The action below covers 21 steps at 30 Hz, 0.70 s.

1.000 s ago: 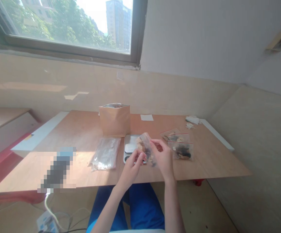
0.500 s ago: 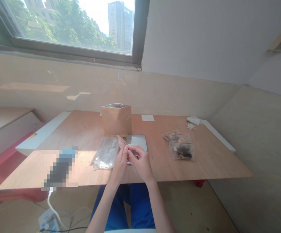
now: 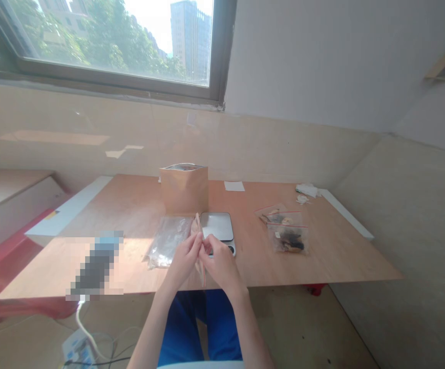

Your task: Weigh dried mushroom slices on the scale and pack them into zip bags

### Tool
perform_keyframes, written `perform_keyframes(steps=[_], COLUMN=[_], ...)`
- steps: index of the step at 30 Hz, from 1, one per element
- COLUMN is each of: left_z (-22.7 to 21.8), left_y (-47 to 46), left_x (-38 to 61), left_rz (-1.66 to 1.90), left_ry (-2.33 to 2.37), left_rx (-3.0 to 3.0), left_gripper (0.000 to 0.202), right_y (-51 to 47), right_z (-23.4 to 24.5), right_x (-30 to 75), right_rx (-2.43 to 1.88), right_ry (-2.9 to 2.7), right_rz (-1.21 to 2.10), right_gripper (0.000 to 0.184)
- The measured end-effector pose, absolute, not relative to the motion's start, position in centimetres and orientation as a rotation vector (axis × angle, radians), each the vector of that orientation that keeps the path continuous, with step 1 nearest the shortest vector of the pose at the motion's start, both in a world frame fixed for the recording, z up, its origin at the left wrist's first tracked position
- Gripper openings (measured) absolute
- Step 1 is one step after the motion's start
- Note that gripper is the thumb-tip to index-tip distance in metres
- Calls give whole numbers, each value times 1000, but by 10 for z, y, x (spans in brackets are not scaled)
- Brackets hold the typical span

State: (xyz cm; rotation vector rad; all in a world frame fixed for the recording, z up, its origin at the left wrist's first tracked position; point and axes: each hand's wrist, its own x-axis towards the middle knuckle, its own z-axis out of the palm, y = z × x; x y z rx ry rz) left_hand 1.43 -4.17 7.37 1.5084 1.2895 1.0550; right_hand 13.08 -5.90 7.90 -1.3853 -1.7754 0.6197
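Left hand (image 3: 183, 259): fingers curled and nearly closed, pinching the left side of a narrow zip bag (image 3: 198, 228) at about mid-length.
Right hand (image 3: 222, 267): fingers curled in the same way, gripping the bag's right side; the two hands nearly touch, with the bag between them.
Held bag: seen almost edge-on, above the near table edge and just left of the scale; a red seal line shows along its lower part. Its contents are too hidden to tell.
Long axis: close to upright, tilted slightly, top end pointing away from the person toward the far wall.
Trousers: blue (image 3: 199, 328), below the table edge, beneath the forearms.
Scale: a digital kitchen scale (image 3: 217, 226) lies just behind the hands, its steel platform bare.
Flat bag: a transparent plastic bag (image 3: 167, 241) lies just left of the held bag, crinkled, with nothing distinct inside.
Small bags: two zip bags (image 3: 287, 238) overlap to the right, holding dark and tan dried pieces.
Pouch: a kraft paper pouch (image 3: 184, 190) stands upright behind the scale, its top open and showing a silvery lining.
Table: a light plywood tabletop (image 3: 302, 261) carries a white paper slip (image 3: 234, 186) and crumpled white paper (image 3: 306, 190) near its far edge.
Room: beige wall panels (image 3: 91, 123) rise to a dark-framed window (image 3: 110, 46), with trees and a tower block (image 3: 190, 41) outside.
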Motion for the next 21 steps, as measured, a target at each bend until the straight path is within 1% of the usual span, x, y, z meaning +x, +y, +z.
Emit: perform_keyframes(steps=[7, 13, 17, 21], left_z=[74, 70, 65, 55], left_y=[-47, -44, -42, -41], left_x=[11, -13, -13, 6], left_rz=[1036, 1063, 1044, 1358], left_ry=[1277, 1408, 1329, 1112], left_rx=[1594, 1590, 1482, 1053], left_gripper=[38, 39, 43, 43], right_y=[-56, -43, -45, -55], right_z=[75, 70, 75, 87], right_x=[134, 170, 173, 159], right_rx=[-1434, -1551, -1410, -1248], right_ry=[-1731, -1420, -1457, -1439], right_rz=[571, 374, 485, 651], right_gripper=[24, 22, 21, 24])
